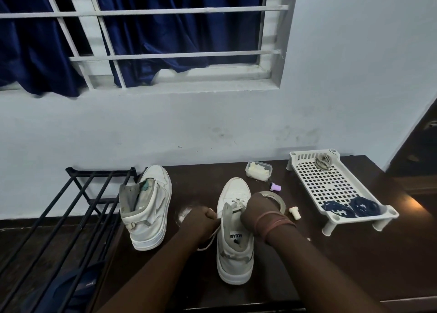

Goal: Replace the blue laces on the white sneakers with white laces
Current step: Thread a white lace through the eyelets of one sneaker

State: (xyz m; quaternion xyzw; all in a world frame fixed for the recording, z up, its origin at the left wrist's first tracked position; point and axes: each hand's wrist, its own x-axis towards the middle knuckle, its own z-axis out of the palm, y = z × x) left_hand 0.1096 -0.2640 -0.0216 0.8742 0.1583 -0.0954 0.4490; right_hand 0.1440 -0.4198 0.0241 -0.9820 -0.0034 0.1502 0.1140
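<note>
While the near sneaker [234, 241] stands on the dark table [331, 253], both hands work at its front. The left hand [201, 218], just left of this sneaker, is curled tight round one end of the white lace [211, 238], which hangs down beside the shoe. The right hand [256, 212] rests on top of the sneaker with fingers bent at the lace holes; what it pinches is hidden. To do this well, pull both ends even and keep the lace flat, I think. The other sneaker [146, 206] stands well to the left, with no lace I can see. The blue laces [350, 209] lie in the white tray [331, 182], well to the right.
</note>
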